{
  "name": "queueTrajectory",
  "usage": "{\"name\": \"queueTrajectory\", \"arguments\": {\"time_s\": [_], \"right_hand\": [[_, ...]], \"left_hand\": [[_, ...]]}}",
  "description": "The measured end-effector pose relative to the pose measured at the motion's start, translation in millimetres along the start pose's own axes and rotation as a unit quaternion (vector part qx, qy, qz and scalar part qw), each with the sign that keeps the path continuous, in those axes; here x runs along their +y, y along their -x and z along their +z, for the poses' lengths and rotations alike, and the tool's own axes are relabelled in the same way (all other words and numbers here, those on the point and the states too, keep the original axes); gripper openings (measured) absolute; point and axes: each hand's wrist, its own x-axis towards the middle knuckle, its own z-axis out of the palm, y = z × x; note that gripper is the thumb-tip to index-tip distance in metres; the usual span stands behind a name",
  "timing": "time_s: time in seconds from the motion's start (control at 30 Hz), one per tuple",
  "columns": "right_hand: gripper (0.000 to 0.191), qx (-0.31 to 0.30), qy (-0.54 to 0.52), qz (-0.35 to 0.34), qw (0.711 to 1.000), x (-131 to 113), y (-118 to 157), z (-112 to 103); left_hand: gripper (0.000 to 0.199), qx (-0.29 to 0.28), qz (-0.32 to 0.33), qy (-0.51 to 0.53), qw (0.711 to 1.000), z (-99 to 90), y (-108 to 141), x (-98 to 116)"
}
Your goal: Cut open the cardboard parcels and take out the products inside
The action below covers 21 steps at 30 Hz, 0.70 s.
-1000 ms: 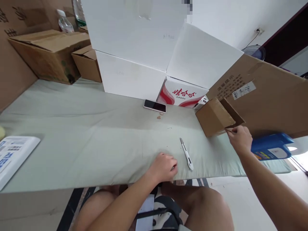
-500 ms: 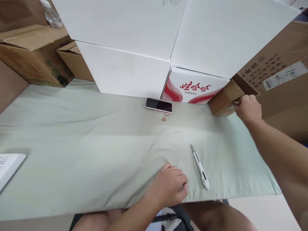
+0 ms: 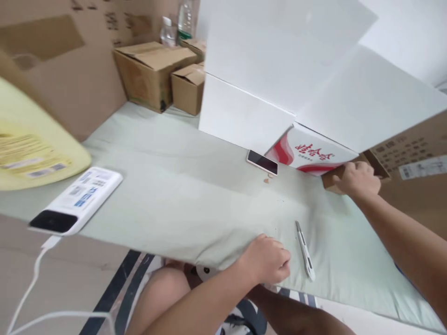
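Note:
My left hand [image 3: 268, 260] rests as a loose fist on the pale green cloth near the front edge, with nothing visible in it. To its right lies a white utility knife [image 3: 305, 251], its tip pointing away from me. At the far right, my right hand [image 3: 359, 179] is over a small brown cardboard box [image 3: 333, 181], with its thumb apart from the fingers. Part of that box is hidden behind the hand, and I see nothing held. A phone [image 3: 262, 162] with a dark screen lies by the white boxes, near small brown scraps [image 3: 267, 180].
White boxes [image 3: 244, 114] stand along the back, one with red print [image 3: 309, 151]. A white power bank [image 3: 94, 186] with a cable [image 3: 37, 270] lies left, beside a yellow container [image 3: 42, 153]. Cardboard boxes [image 3: 155, 74] and bottles [image 3: 168, 33] stand behind.
The view has swung left, bringing the power bank and yellow container into sight. My right hand has shifted from a pinch at the small box's edge to above it. My left fist still rests there.

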Motion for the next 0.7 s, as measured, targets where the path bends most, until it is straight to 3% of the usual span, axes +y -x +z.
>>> {"name": "queueTrajectory", "arguments": {"time_s": [0.13,0.27,0.4,0.53,0.7], "right_hand": [[0.047,-0.042,-0.025,-0.141,0.989,-99,11,-32],[0.051,-0.044,-0.071,-0.282,0.956,-235,32,-54],[0.051,-0.039,-0.138,-0.396,0.907,-369,45,-74],[0.05,-0.005,-0.214,-0.38,0.9,-469,16,-87],[0.058,-0.007,-0.257,-0.273,0.927,-538,-50,-97]], "left_hand": [[0.017,0.067,-0.024,0.026,0.997,-18.6,14,-5],[0.019,0.11,-0.042,0.06,0.991,-38.2,27,-16],[0.02,0.11,-0.069,0.093,0.987,-53.5,40,-28],[0.016,0.128,-0.105,0.122,0.979,-67.7,56,-41],[0.013,0.162,-0.144,0.213,0.953,-74.9,62,-57]]}}
